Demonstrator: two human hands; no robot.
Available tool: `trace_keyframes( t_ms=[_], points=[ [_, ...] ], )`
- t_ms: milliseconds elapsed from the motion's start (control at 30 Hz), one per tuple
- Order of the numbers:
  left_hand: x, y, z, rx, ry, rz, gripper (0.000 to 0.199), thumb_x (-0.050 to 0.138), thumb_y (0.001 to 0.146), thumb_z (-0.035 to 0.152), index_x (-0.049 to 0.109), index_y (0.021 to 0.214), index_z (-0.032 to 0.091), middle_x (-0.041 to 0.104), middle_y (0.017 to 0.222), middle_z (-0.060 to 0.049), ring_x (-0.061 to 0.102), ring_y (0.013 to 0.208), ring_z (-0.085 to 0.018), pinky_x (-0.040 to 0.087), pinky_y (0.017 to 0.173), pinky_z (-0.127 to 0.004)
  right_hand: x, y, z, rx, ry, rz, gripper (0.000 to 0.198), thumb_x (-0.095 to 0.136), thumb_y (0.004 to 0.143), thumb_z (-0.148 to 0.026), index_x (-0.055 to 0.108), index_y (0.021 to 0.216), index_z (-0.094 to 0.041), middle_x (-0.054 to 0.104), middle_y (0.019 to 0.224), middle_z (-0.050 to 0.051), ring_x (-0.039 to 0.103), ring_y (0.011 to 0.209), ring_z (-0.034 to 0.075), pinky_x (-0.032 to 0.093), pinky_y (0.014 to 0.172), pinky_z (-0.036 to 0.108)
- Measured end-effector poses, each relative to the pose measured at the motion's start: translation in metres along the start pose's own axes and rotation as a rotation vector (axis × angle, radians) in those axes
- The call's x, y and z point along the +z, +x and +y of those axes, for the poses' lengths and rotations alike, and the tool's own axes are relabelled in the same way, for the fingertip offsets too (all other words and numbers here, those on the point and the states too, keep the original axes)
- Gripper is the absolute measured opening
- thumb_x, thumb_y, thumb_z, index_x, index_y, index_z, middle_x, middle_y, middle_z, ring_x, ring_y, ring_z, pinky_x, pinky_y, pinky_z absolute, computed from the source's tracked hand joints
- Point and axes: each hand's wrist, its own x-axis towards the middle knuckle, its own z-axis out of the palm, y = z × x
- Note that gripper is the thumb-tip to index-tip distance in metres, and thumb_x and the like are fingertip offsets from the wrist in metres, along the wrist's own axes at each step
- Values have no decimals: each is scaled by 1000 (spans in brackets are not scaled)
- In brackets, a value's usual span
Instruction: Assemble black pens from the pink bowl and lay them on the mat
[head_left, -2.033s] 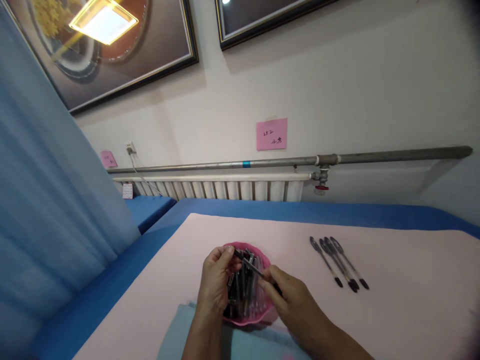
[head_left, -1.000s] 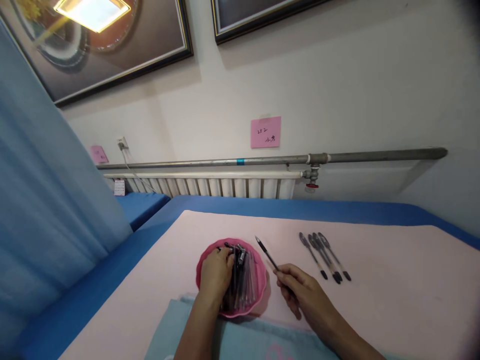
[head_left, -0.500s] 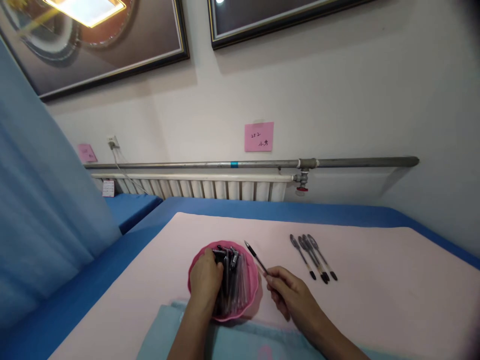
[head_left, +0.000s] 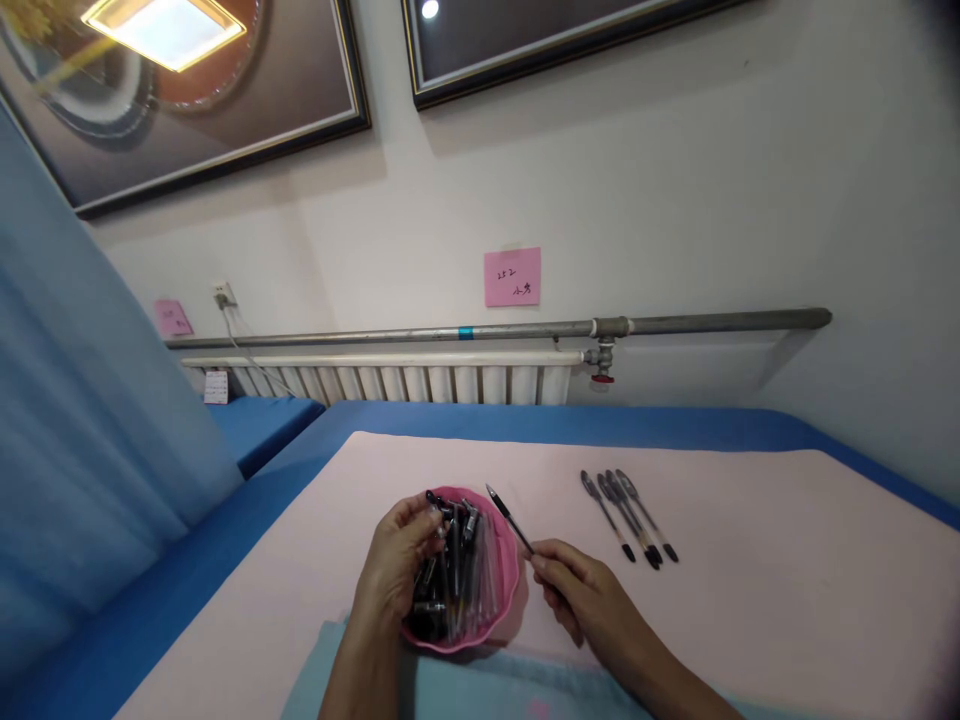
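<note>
My right hand (head_left: 581, 590) pinches a slim pen (head_left: 511, 522) by its lower end. The pen's bare writing tip points up and to the left, beside the rim of a pink scalloped basket (head_left: 512, 578). Over the basket's left side, my left hand (head_left: 397, 550) has thumb and fingers closed on a small pen part (head_left: 433, 498) with a black end; its exact kind is unclear. Inside the basket lie black pen pieces (head_left: 429, 612) and clear tubes (head_left: 486, 570). Several pens (head_left: 611, 515) with black ends lie side by side to the right.
A pale pink sheet (head_left: 750, 570) covers the blue bed (head_left: 585, 425). Light blue cloth (head_left: 465, 690) lies along the near edge. Behind stand a white radiator (head_left: 420, 382) and a grey pipe (head_left: 712, 322). A blue curtain (head_left: 97, 400) hangs at left.
My left hand has risen from among the basket's pieces and shifted left, now with a small black-ended pen part in its fingers. My right hand keeps the pen almost still.
</note>
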Motion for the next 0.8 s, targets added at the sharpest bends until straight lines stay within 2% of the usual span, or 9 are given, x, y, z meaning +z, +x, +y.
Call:
trace_keyframes(
  t_ms=[100,200,467,800],
  points=[
    [3,-2,2,-60,-160,-31,28,75,57,20,59,79,15,67,73,-3,63,66,-13,48,64,-24,2,-6,-7,-121,-80,-20,21,50,79,-37,62,77,-20,47,56,-4,42,48,9,34,42,19],
    [3,-3,3,-104,-244,-55,26,75,58,18,57,76,14,69,72,-5,65,67,-14,50,66,-25,5,-10,-11,-207,-129,-55,19,51,80,-35,63,77,-21,47,57,-4,43,52,10,35,47,19],
    [4,-5,5,-116,-283,-77,19,69,64,13,55,77,14,70,75,-7,67,72,-16,52,66,-24,6,-9,-7,-164,-158,-72,19,50,80,-36,60,77,-21,47,57,-5,44,53,11,35,49,20],
    [7,-4,5,-93,-292,-31,15,67,67,12,55,77,13,70,74,-8,67,70,-15,53,65,-24,7,-9,-5,-174,-160,-81,18,49,81,-36,60,80,-21,48,57,-5,44,53,11,36,50,21]
  ],
)
